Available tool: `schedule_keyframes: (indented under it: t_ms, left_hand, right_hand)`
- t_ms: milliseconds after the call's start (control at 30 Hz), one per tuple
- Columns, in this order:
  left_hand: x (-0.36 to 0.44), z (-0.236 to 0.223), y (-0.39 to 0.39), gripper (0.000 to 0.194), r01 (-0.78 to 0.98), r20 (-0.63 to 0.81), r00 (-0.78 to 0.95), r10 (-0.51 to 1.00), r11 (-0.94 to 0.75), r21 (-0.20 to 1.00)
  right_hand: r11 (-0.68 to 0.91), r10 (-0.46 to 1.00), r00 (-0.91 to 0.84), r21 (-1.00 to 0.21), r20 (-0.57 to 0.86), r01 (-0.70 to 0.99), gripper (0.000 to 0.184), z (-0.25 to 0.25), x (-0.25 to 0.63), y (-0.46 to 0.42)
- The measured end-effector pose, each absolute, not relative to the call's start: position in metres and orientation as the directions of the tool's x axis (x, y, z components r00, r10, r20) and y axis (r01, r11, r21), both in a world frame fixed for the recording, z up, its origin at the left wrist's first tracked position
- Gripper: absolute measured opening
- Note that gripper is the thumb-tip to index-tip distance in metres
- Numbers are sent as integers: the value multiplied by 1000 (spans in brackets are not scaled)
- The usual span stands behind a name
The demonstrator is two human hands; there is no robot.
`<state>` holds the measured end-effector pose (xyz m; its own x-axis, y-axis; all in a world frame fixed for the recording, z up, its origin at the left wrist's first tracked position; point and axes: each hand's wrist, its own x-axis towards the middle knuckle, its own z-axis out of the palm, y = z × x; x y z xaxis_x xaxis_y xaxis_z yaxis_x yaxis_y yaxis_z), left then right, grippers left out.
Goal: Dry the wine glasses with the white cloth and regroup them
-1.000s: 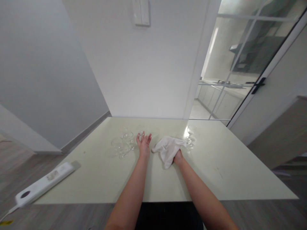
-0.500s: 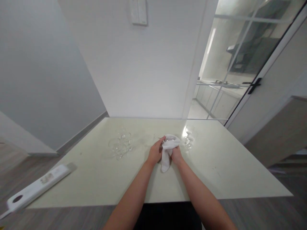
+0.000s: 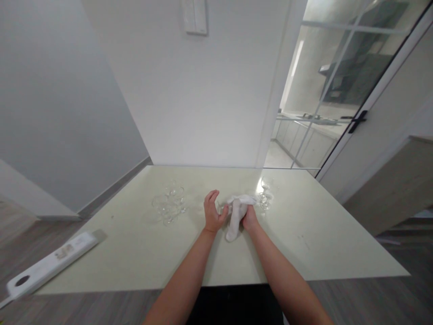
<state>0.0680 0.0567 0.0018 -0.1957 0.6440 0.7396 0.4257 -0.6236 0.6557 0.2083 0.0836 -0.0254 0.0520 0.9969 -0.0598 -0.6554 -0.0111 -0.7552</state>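
Observation:
Both my hands meet over the middle of a pale table (image 3: 142, 253). My right hand (image 3: 249, 217) is closed on a white cloth (image 3: 236, 212) that is bunched around a clear glass; the glass is mostly hidden. My left hand (image 3: 213, 213) curls around the glass's exposed part beside the cloth, fingers bent. A group of several clear glasses (image 3: 169, 204) stands to the left of my left hand. One more clear stemmed glass (image 3: 264, 195) stands just right of the cloth.
A long white device (image 3: 50, 265) with a dark round spot overhangs the table's near left corner. White walls stand behind the table, with a switch plate (image 3: 194, 16) high up. A glass door (image 3: 341, 85) with a black handle is at the right.
My left hand left the group of glasses, came right with a glass and met the cloth. The cloth, first lying spread on the table, is now bunched around the glass.

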Motion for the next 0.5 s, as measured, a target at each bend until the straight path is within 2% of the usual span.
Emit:
schedule_keyframes:
  t_ms: [67,133,233,367,433,500]
  left_hand:
    - [66,2,57,36,338,670,-123,732,-604,722]
    - [65,1,59,30,242,571,-108,814,-536,809]
    - [65,-2,67,37,102,397,-175,901,-384,918]
    - [67,-2,77,49,-104,119,-212,970,-143,984]
    - [67,0,77,50,-121,106,-227,968,-136,983]
    - [67,1,74,47,-37,226,-235,946,-241,970]
  right_hand:
    - [-14,997,51,-764,-61,-645,28,-23,206,82]
    - [45,995,97,-830,-11,-557,24,-20,207,79]
    - [175,980,155,-924,129,-341,23,-15,214,74]
    - [288,957,7,-951,289,-113,41,-10,217,68]
    - [317,948,-1,-945,318,-77,39,-10,216,68]
    - [303,952,73,-947,297,-105,29,-12,214,71]
